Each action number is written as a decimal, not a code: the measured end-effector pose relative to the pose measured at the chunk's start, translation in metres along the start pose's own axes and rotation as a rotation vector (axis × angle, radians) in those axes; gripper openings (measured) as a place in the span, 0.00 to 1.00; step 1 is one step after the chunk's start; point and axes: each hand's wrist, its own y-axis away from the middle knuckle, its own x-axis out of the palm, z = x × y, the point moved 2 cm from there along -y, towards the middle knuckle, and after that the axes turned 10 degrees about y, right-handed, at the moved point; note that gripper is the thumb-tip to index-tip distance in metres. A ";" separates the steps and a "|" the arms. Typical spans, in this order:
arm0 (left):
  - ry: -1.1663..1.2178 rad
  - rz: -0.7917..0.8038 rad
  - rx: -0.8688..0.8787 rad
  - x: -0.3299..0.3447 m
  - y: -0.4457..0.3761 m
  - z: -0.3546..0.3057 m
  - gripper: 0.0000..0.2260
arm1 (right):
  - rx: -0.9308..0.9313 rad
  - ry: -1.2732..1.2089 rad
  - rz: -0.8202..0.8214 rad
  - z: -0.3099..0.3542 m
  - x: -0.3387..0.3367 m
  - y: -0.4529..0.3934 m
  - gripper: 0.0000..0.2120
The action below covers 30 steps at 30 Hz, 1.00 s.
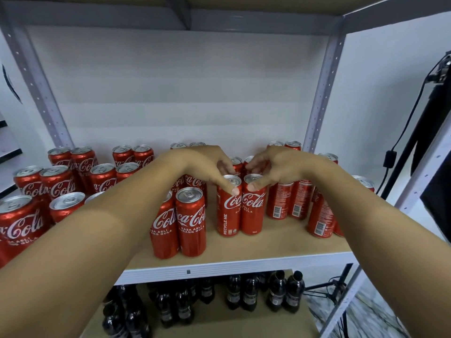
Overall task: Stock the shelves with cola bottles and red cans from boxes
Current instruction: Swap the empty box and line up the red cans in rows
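Both bare forearms reach in over a pale wooden shelf board (280, 242) set in a grey metal rack frame (322, 89) against a white wall. The left hand (207, 164) curls over the top of a tall slim red aluminium can with white script lettering (228, 206), its thumb pressed on the front of the rim and its fingers bent down behind the can. The right hand (273, 167) grips the twin red can just beside it (253, 206) the same way, thumb on the front edge of the silver lid, fingers curled over the back. These two cans stand upright and touching on the shelf board, near its middle. In front and to the left stands another upright pair of red cans (180, 225), and more pairs of red cans (56, 184) fill the left side. Cans turned to show their barcodes (288, 201) stand to the right. On the lower shelf (219, 325) dark plastic cola bottles with black caps (285, 291) stand in clusters. A black stand with cables (429, 113) sits at the far right.
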 end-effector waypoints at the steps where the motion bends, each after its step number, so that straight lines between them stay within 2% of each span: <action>1: -0.016 -0.021 -0.022 0.001 -0.001 -0.001 0.27 | 0.015 0.001 -0.009 0.000 0.001 -0.001 0.30; 4: 0.000 -0.041 -0.050 0.005 -0.003 -0.003 0.24 | 0.039 0.073 -0.006 0.000 0.004 -0.003 0.25; 8: 0.033 0.008 -0.008 0.004 -0.002 -0.003 0.20 | 0.014 0.018 0.013 0.001 0.002 0.000 0.21; 12: 0.122 0.061 0.035 0.005 0.002 -0.004 0.21 | -0.013 0.054 0.053 0.000 -0.005 0.007 0.28; 15: 0.129 0.022 0.022 0.009 0.002 -0.007 0.22 | 0.002 0.026 0.019 -0.001 -0.001 0.007 0.33; 19: 0.055 -0.023 -0.020 0.011 0.000 -0.010 0.22 | 0.022 -0.007 -0.010 -0.004 0.005 0.004 0.23; 23: 0.088 0.016 0.037 0.008 0.004 -0.010 0.17 | -0.011 0.009 0.008 -0.003 0.002 0.010 0.18; 30: 0.172 0.064 0.069 0.007 0.002 0.000 0.24 | -0.023 0.024 0.035 -0.003 0.002 0.013 0.28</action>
